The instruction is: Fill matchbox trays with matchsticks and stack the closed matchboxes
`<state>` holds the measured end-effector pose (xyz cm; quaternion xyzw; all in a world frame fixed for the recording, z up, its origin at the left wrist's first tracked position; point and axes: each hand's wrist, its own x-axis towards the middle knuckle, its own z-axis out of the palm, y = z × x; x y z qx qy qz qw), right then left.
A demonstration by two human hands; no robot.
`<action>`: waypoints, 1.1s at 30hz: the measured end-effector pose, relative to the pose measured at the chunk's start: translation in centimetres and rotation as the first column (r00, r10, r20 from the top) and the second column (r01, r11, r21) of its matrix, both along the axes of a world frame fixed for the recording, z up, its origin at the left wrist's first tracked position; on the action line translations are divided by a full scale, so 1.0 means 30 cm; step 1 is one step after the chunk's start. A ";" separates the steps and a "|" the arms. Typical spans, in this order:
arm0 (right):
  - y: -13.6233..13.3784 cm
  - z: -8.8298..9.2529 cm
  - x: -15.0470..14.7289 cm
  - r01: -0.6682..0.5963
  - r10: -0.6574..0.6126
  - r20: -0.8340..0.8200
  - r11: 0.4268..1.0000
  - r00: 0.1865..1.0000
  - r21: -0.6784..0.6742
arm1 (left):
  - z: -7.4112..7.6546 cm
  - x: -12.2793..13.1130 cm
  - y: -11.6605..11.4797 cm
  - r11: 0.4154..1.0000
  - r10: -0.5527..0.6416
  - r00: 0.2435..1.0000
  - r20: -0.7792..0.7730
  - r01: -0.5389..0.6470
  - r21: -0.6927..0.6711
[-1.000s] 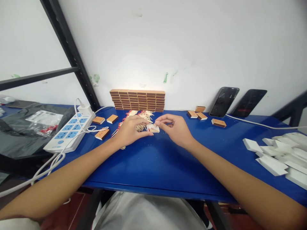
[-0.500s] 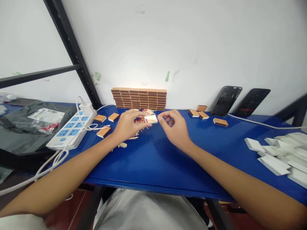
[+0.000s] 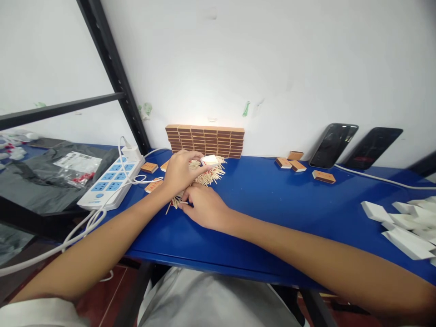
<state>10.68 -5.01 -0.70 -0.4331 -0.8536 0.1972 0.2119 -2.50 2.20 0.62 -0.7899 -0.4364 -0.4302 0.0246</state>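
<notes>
My left hand [image 3: 181, 170] is closed on a small white matchbox tray [image 3: 209, 161], pinched between thumb and fingers; a few matches show inside it. Under and around that hand spreads a heap of loose matches [image 3: 211, 176], partly covered by my fingers. My right hand [image 3: 204, 206] reaches in below my left wrist, its thumb and fingers pinched on matchsticks [image 3: 176, 200] at the heap's near left side. How many sticks it grips is hidden.
Behind the heap, stacked matchboxes [image 3: 206, 141] form a wall. Single matchboxes [image 3: 323, 176] lie right and left. Two phones [image 3: 334, 145] lean on the wall. White trays [image 3: 407, 231] pile up at far right. A power strip [image 3: 112, 179] with cables stands left.
My right hand has moved left and nearer, from beside the tray to the matches below my left wrist. My left hand still holds the tray. The view has shifted slightly left.
</notes>
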 end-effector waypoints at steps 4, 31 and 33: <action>-0.005 0.008 0.027 0.023 -0.021 0.037 0.998 0.999 -0.055 | 0.003 0.007 -0.010 1.000 -0.018 1.000 -0.011 0.018 0.000; -0.100 -0.027 0.100 0.053 -0.055 -0.077 0.998 0.996 -0.030 | -0.002 0.027 -0.029 0.998 -0.067 0.997 -0.043 0.066 -0.005; -0.103 -0.020 0.100 0.040 -0.040 -0.023 0.999 0.999 -0.027 | -0.002 0.027 -0.028 0.998 -0.063 0.997 -0.047 0.063 -0.014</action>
